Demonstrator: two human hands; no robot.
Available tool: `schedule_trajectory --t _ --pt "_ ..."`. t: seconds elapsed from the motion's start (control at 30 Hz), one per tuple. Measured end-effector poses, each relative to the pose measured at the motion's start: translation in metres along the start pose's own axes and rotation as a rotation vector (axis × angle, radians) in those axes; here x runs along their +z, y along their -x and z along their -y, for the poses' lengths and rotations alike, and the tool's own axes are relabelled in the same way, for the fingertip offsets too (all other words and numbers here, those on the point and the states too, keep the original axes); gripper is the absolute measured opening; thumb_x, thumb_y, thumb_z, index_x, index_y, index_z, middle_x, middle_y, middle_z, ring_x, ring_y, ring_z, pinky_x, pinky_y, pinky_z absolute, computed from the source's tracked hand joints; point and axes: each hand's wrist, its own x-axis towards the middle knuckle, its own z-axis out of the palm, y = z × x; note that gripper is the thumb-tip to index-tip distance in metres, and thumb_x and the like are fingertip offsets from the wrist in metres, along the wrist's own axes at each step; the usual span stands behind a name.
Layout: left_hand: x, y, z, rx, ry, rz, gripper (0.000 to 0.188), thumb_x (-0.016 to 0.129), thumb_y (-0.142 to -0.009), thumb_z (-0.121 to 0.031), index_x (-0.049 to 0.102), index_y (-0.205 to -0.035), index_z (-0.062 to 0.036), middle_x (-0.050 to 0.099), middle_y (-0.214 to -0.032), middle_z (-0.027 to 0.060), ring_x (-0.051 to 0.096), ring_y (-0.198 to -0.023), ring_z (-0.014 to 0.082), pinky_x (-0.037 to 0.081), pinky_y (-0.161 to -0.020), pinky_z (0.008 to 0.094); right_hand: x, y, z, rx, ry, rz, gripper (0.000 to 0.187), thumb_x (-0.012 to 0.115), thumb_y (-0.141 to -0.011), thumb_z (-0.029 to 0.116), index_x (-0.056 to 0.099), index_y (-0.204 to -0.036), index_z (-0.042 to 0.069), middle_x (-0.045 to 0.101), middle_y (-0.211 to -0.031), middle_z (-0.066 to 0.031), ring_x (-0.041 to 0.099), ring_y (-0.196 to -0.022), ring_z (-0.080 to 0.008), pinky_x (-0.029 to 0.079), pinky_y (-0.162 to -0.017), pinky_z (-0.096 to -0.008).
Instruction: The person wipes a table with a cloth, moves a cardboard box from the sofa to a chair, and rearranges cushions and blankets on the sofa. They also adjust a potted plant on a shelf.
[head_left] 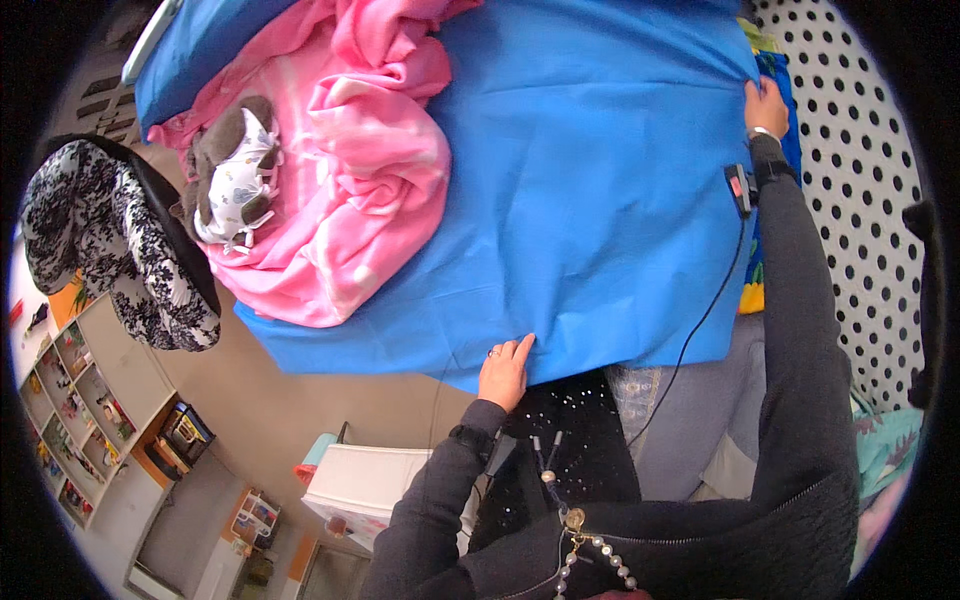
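A blue sheet (600, 200) covers the bed in front of me, with shallow creases running across it. My right hand (766, 108) is at its far right edge, fingers closed on the cloth. Near the sheet's front edge, my left hand (505, 374) lies on the fabric with its fingers extended. A crumpled pink blanket (380, 210) is heaped over the left part of the sheet. On the blanket rests a grey plush toy (222, 150) in a white patterned garment. A small black device (740, 190) with a red spot and a cord lies by the right edge.
A white surface with black dots (850, 200) runs along the right side. At left stand a black-and-white patterned chair (120, 240) and shelves (75, 420) with small items. A white box-like piece of furniture (365, 485) stands near my left forearm. The cord trails toward my lap.
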Motion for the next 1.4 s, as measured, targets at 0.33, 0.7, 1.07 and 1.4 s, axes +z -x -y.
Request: schedule_trajectory --t 0.33,0.7,1.07,1.4 --pt "0.028 0.001 -0.027 0.044 -0.178 0.072 0.066 0.054 -0.078 -0.003 0.039 -0.14 -0.0217 0.056 -0.099 0.0117 0.056 -0.094 0.0307 0.047 -0.082 0.0405 -0.1 0.231 -0.031 -0.892 0.26 0.562 0.05 0.059 -0.086 0.031 0.046 -0.134 0.023 0.038 -0.143 -0.0072 0.035 -0.131 -0.0287 0.03 -0.101 -0.0509" --pt "0.05 -0.012 -0.073 0.19 -0.202 -0.139 0.054 0.056 -0.076 -0.001 0.051 -0.128 -0.0105 0.048 -0.13 0.0157 0.048 -0.117 0.0329 0.042 -0.095 0.0421 -0.134 0.347 -0.22 0.306 0.038 0.566 0.063 0.069 -0.08 0.025 0.042 -0.132 0.004 0.056 -0.117 -0.0189 0.056 -0.106 -0.0314 0.044 -0.09 -0.0407" --pt "0.09 0.075 -0.06 0.023 -0.003 -0.017 0.051 0.054 -0.079 -0.001 0.047 -0.129 -0.0066 0.049 -0.125 0.0198 0.05 -0.112 0.0386 0.042 -0.096 0.0433 -0.184 0.368 -0.229 0.566 -0.896 1.263 0.055 0.072 -0.079 0.023 0.052 -0.126 0.002 0.06 -0.114 -0.0046 0.055 -0.102 -0.0164 0.04 -0.095 -0.031" --pt "0.083 0.157 -0.052 -0.121 0.155 -0.042 0.043 0.054 -0.083 -0.004 0.05 -0.125 -0.0086 0.054 -0.118 0.0156 0.056 -0.104 0.0345 0.047 -0.089 0.04 -0.206 0.354 -0.204 0.308 0.083 0.82 0.047 0.07 -0.078 0.024 0.055 -0.118 0.004 0.065 -0.104 -0.0109 0.06 -0.099 -0.0292 0.047 -0.085 -0.0409"
